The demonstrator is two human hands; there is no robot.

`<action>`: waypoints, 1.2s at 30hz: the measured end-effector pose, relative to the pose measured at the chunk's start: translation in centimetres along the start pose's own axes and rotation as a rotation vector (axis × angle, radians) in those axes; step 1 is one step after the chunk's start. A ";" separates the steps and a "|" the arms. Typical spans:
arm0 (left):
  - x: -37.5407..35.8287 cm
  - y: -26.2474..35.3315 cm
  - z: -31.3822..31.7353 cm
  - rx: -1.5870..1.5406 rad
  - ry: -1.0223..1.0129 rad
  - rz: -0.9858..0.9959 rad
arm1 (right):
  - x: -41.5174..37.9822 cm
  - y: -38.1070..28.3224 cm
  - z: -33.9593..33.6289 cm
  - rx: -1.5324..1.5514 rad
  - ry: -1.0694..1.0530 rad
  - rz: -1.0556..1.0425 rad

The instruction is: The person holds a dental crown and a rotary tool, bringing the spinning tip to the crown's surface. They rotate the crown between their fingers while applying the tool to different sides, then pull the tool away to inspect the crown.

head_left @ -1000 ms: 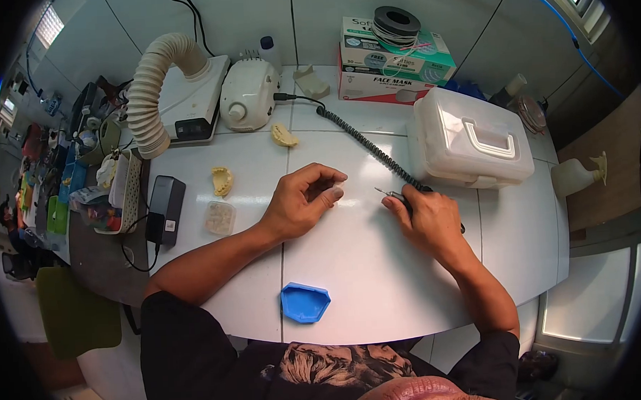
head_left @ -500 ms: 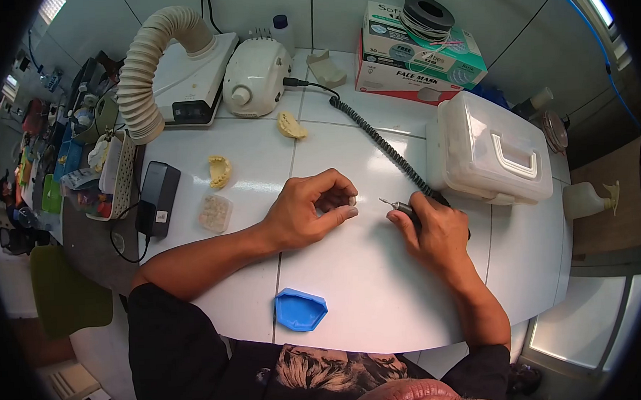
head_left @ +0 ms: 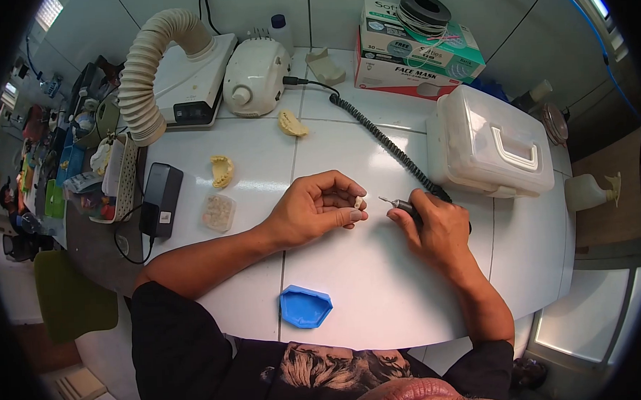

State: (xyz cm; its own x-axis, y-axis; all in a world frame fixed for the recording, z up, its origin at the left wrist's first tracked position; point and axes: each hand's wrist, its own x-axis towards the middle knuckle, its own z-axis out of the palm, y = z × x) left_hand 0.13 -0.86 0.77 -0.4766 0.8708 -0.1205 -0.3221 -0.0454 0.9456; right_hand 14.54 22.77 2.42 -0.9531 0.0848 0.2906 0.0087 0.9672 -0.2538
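Note:
My left hand (head_left: 310, 211) pinches a small whitish piece, like a dental crown (head_left: 358, 203), between thumb and fingertips. Its exact shape is too small to make out. In my right hand (head_left: 440, 230) is a dark rotary handpiece (head_left: 404, 206), its thin bur pointing left at the piece, with a short gap between them. A coiled black cord (head_left: 382, 136) runs from the handpiece side up to a white control unit (head_left: 256, 78). Below my hands lies a blue rubber mould (head_left: 305, 307). Yellowish dental casts (head_left: 222, 171) and a small clear box (head_left: 218, 212) are left of my left hand.
A ribbed suction hose (head_left: 135, 86) arches over the back left. Beside it stands a black power adapter (head_left: 162, 200) near a basket (head_left: 124, 176). On the right is a white carrying case (head_left: 468, 147), with mask boxes (head_left: 411, 74) behind it and a spray bottle (head_left: 588, 193) beyond.
My left hand has turned a little, its fingers now extending further right around the small piece. The handpiece stays in nearly the same spot, and the whole view has shifted slightly.

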 end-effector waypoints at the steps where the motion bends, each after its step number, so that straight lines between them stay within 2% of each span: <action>1: 0.0 0.0 0.0 0.026 0.009 0.006 | 0.0 0.0 -0.1 -0.001 0.000 -0.003; 12: -0.4 -0.2 0.4 0.256 0.049 0.042 | 0.0 -0.2 -0.4 -0.023 -0.025 -0.004; 36: -0.3 -0.8 0.5 0.264 0.059 0.104 | 0.0 -0.2 -0.3 -0.034 -0.032 0.004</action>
State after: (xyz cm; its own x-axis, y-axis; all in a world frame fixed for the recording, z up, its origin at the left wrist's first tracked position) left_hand 0.97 -0.84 0.24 -0.5451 0.8379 -0.0291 -0.0484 0.0032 0.9988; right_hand 14.61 22.67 2.71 -0.9621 0.0815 0.2603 0.0223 0.9746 -0.2228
